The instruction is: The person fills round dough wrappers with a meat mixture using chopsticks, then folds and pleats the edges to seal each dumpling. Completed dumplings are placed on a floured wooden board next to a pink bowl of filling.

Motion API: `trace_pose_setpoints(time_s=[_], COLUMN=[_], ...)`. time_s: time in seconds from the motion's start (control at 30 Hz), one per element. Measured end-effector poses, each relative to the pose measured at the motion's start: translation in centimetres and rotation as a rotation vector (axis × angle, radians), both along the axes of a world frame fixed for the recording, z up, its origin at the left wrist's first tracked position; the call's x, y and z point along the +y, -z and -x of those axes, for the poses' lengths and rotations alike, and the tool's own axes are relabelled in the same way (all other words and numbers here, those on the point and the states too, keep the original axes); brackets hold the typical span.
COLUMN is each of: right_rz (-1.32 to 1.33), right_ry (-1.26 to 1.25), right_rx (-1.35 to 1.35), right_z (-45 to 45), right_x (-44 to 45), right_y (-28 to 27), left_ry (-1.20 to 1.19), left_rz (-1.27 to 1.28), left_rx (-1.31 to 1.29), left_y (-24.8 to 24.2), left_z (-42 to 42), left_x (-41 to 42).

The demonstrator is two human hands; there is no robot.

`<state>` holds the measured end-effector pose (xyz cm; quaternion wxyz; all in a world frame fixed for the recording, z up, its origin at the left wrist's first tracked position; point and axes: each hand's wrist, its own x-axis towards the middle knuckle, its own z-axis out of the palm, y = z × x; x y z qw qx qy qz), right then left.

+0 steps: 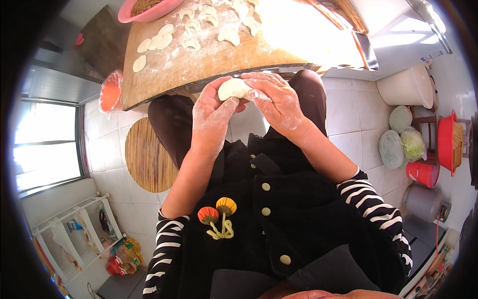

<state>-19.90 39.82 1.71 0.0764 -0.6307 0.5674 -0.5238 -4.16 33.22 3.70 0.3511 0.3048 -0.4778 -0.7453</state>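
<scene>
A pale, folded dough dumpling [232, 89] is held between both hands, just off the near edge of the wooden board. My left hand [214, 108] has its fingers behind the dumpling and its thumb on the lower front edge. My right hand [276, 97] grips the dumpling's right end, with flour on its thumb and knuckles. Beyond the hands, the floured wooden board [179, 69] carries several crescent dumplings [229, 37]. On its left side lie several flat dough wrappers [139, 64], some overlapping. At the far left corner a pink bowl [164, 10] contains a brown filling [145, 5].
Glaring sunlight washes out the board's right side. Left of the board hangs an orange plastic-lined container [111, 91]. A round slatted mat [149, 157] lies on the tiled floor [115, 187]. At right are a white tub [405, 88], green melons [391, 149] and a red basin [445, 138].
</scene>
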Motion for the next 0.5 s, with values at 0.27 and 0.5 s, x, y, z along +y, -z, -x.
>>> trace_pose_setpoints(time_s=[0.27,0.5], right_rz=[0.024,0.026], right_ry=[-0.051,-0.264], right_rx=[-0.189,-0.788], right_z=[0.2,-0.9], right_x=[0.0,-0.1], right_y=[1.1,1.6], left_ry=[0.045,0.217], left_rz=[-0.108,-0.297], left_rx=[0.082,0.212], left_y=[0.1,1.4], left_z=[-0.3,-0.4], left_x=[-0.1,0.0])
